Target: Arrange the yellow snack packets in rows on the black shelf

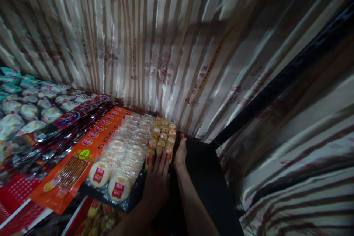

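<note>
Small gold-wrapped snack packets (162,135) stand in tight rows on a black shelf board. My left hand (158,179) lies against the front of these rows, its fingers stretched out over the nearest packets. Along their right side my right hand (180,155) is held edge-on, fingers straight and pointing away; whether it touches them I cannot tell. Neither hand grips anything. Just left of the packets are two rows of clear-wrapped round rice crackers (119,188), the front ones with red labels. Farther left lie orange bags of stick snacks (66,173).
Dark red shiny packs (65,132) and white-and-teal packets (27,110) fill the left. Below the shelf edge are more gold-wrapped pieces (96,214). A pleated printed curtain (160,44) hangs behind. A dark slanting pole (265,92) meets the black board (206,177) at right.
</note>
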A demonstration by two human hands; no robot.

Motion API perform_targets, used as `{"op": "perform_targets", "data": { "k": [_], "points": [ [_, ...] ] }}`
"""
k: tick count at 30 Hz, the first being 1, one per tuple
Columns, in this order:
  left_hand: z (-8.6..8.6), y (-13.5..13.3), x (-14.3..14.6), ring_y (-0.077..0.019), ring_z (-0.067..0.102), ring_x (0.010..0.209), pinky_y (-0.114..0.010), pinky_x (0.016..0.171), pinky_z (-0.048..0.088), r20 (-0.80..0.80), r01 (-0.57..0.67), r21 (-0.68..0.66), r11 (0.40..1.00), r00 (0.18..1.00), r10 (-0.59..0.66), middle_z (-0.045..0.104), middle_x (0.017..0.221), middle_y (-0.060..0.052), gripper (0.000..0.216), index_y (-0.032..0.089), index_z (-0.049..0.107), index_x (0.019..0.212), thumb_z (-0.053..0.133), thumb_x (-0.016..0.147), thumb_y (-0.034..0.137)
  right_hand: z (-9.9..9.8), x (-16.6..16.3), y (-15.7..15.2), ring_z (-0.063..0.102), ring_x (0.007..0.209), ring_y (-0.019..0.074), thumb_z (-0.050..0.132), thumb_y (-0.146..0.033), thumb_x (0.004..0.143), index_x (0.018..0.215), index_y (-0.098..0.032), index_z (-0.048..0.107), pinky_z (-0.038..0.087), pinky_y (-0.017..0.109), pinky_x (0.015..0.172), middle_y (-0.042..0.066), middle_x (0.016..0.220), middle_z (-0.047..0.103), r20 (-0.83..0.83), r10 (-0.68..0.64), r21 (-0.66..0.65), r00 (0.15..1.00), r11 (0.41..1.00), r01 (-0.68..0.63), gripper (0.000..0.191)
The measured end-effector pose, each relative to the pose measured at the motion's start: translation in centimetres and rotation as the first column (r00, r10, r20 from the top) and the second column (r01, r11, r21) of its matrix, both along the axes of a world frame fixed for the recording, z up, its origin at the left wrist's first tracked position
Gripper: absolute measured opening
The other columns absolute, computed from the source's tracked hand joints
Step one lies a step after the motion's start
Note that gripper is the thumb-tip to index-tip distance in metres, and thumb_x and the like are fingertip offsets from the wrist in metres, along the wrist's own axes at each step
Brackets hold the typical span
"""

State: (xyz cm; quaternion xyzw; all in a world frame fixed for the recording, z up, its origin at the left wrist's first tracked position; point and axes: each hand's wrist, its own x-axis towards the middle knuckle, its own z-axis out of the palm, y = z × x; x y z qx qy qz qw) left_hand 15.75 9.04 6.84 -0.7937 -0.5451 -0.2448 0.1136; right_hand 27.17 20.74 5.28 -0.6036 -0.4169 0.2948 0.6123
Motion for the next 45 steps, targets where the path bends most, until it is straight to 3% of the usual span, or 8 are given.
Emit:
{"op": "perform_targets", "data": {
  "k": [4, 10, 13, 19, 28, 37, 41, 45],
  "points": [
    [-0.1, 0.2, 0.0, -0.0232, 0.023, 0.135, -0.046, 0.107, 0.022, 0.012, 0.001, 0.037, 0.999, 1.0, -0.001, 0.031, 0.145, -0.007, 0.053, 0.014, 0.031, 0.136, 0.035, 0.084, 0.02, 0.9, 0.5, -4.2, 0.044, 0.12, 0.0226, 0.029, -0.054, 0.083, 0.123, -0.013, 0.048, 0.031, 0.037, 0.102, 0.012, 0.128, 0.05, 0.058, -0.13, -0.103, 0.99, 0.985, 0.136, 0.06],
    [-0.1, -2.5, -0.6, -0.0253, 0.033, 0.129, -0.043, 0.104, 0.03, 0.116, -0.098, 0.085, 0.992, 0.989, 0.088, 0.043, 0.137, -0.01, 0.045, 0.015, 0.047, 0.127, 0.042, 0.082, 0.02, 0.9, -1.2, -11.1, 0.056, 0.103, 0.0221, 0.042, -0.044, 0.081, 0.103, -0.015, 0.061, 0.042, 0.036, 0.092, 0.012, 0.109, 0.061, 0.199, 0.06, -0.051, 0.978, 0.997, -0.051, 0.041],
    [-1.1, -4.6, -1.1, -0.0266, 0.038, 0.126, -0.042, 0.098, 0.038, 0.19, -0.201, 0.036, 0.979, 0.963, 0.191, 0.045, 0.134, -0.013, 0.043, 0.016, 0.049, 0.124, 0.044, 0.081, 0.02, 0.9, -2.5, -12.4, 0.057, 0.101, 0.0204, 0.042, -0.037, 0.082, 0.1, -0.019, 0.064, 0.043, 0.035, 0.092, 0.01, 0.107, 0.063, 0.316, 0.201, -0.023, 0.927, 0.979, -0.204, 0.033],
    [-3.8, -4.6, -1.6, -0.0285, 0.039, 0.126, -0.041, 0.096, 0.042, 0.219, -0.234, -0.015, 0.972, 0.948, 0.232, 0.044, 0.134, -0.02, 0.047, 0.006, 0.044, 0.126, 0.04, 0.08, 0.013, 0.9, -3.9, -12.1, 0.057, 0.103, 0.0207, 0.039, -0.033, 0.083, 0.107, -0.02, 0.064, 0.045, 0.036, 0.091, 0.01, 0.11, 0.062, 0.416, 0.206, -0.025, 0.886, 0.976, -0.215, 0.037],
    [-4.3, -2.7, -2.4, -0.0265, 0.039, 0.126, -0.04, 0.098, 0.043, 0.121, -0.148, 0.064, 0.987, 0.983, 0.14, 0.047, 0.132, -0.018, 0.05, 0.002, 0.04, 0.128, 0.031, 0.079, 0.005, -0.2, -4.2, -12.2, 0.055, 0.102, 0.0206, 0.038, -0.026, 0.083, 0.112, -0.022, 0.062, 0.045, 0.035, 0.091, 0.01, 0.108, 0.06, 0.528, 0.159, 0.013, 0.834, 0.981, -0.195, 0.038],
    [-2.2, -3.6, -2.6, -0.0266, 0.029, 0.132, -0.044, 0.099, 0.041, 0.19, -0.076, 0.055, 0.996, 0.98, 0.065, 0.046, 0.132, -0.019, 0.039, 0.004, 0.05, 0.117, 0.031, 0.084, 0.009, 0.9, -4.3, -12.5, 0.051, 0.107, 0.0192, 0.037, -0.021, 0.08, 0.106, -0.022, 0.065, 0.041, 0.037, 0.096, 0.009, 0.112, 0.054, 0.529, 0.172, 0.041, 0.831, 0.973, -0.227, 0.038],
    [-0.6, -5.8, -3.9, -0.0223, 0.046, 0.118, -0.039, 0.094, 0.045, 0.285, 0.057, -0.025, 0.998, 0.958, -0.047, 0.056, 0.118, -0.016, 0.032, 0.009, 0.058, 0.102, 0.032, 0.084, 0.01, 2.4, -4.7, -13.9, 0.051, 0.107, 0.0206, 0.037, -0.024, 0.081, 0.102, -0.02, 0.065, 0.041, 0.038, 0.095, 0.01, 0.113, 0.054, 0.512, 0.15, 0.061, 0.846, 0.976, -0.209, 0.035],
    [-0.3, -10.8, -6.5, -0.016, 0.056, 0.087, -0.029, 0.078, 0.05, 0.385, 0.254, -0.227, 0.94, 0.91, -0.153, 0.063, 0.091, -0.007, 0.02, 0.016, 0.06, 0.087, 0.041, 0.082, 0.014, 2.9, -5.4, -18.7, 0.062, 0.077, 0.0174, 0.039, -0.035, 0.084, 0.111, -0.018, 0.056, 0.05, 0.031, 0.073, 0.008, 0.092, 0.064, 0.331, 0.288, -0.066, 0.899, 0.957, -0.282, 0.036]
  ]
}}
